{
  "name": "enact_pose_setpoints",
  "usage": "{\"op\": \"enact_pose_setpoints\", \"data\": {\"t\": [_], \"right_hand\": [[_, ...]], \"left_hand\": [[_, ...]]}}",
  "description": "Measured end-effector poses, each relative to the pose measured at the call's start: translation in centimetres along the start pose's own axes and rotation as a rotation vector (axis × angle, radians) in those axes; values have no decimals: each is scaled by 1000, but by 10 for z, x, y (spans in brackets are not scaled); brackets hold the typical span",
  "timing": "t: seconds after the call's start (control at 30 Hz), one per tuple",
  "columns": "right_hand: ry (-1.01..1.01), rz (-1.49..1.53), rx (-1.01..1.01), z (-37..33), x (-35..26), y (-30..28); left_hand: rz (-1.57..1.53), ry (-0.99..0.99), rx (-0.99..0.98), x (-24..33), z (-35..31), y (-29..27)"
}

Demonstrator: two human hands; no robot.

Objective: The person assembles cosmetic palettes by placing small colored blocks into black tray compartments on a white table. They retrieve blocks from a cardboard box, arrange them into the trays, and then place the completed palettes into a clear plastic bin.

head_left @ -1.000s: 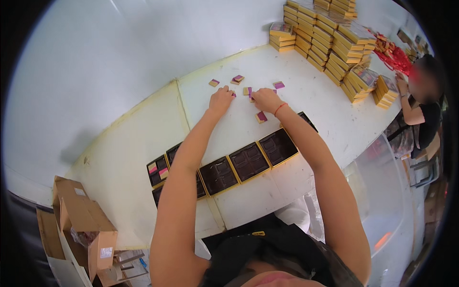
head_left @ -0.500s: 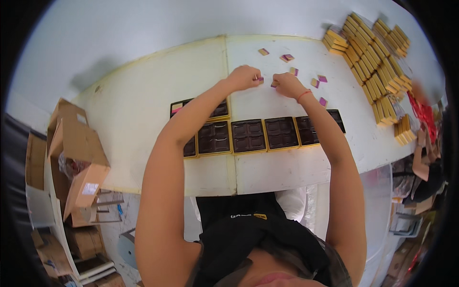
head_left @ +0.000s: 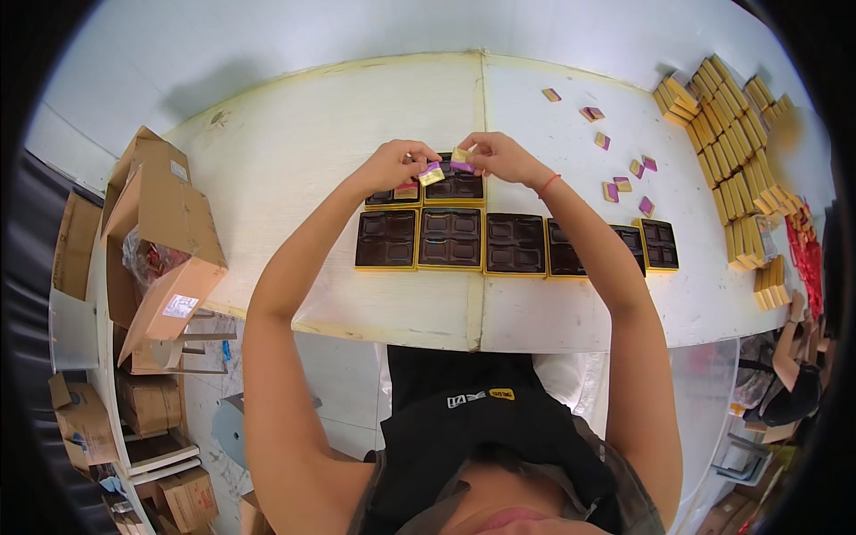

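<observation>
Squares [head_left: 432, 173] of gold and purple, one pinched in the left hand [head_left: 394, 167], one in the right hand [head_left: 501, 159], hang over a rear dark tray [head_left: 459, 189]. Placing seems in hand; lowering calls for aligning with pockets, avoiding the tray's edges. Open table [head_left: 294, 160] lies leftward.

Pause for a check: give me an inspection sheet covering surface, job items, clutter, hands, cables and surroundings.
Surface: white table, scuffed, with a yellowish strip across it.
Job items: dark trays with gold edges, in two rows; a pink-and-gold piece shows in one at back left. Loose pieces lie scattered to the right.
Clutter: gold boxes stacked at right; red material beyond.
Hands: left hand pinches a purple-and-gold piece; right hand pinches another.
Cables: nothing seen.
Surroundings: open carton at left; co-worker at far right.
</observation>
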State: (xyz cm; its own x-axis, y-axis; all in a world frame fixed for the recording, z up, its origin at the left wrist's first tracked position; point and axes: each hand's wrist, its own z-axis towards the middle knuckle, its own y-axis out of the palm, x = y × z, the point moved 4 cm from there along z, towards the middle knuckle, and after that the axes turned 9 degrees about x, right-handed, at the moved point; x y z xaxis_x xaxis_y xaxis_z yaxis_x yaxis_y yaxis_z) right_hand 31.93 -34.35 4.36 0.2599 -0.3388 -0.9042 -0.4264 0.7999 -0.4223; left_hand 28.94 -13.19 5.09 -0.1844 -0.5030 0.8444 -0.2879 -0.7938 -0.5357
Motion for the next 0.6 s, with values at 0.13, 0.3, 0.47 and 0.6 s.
{"op": "enact_pose_setpoints", "data": {"t": [0.13,0.3,0.47,0.6], "right_hand": [[66,-128,-47,-12,-6,10],[132,101,-8,-23,-5,8],[-39,-253,61,-23,-7,2],[-227,-302,156,-35,-23,15]], "left_hand": [[139,91,109,-7,14,-4],[-67,-88,270,-15,30,1],[-131,17,375,-17,29,6],[139,105,426,-12,17,11]]}}
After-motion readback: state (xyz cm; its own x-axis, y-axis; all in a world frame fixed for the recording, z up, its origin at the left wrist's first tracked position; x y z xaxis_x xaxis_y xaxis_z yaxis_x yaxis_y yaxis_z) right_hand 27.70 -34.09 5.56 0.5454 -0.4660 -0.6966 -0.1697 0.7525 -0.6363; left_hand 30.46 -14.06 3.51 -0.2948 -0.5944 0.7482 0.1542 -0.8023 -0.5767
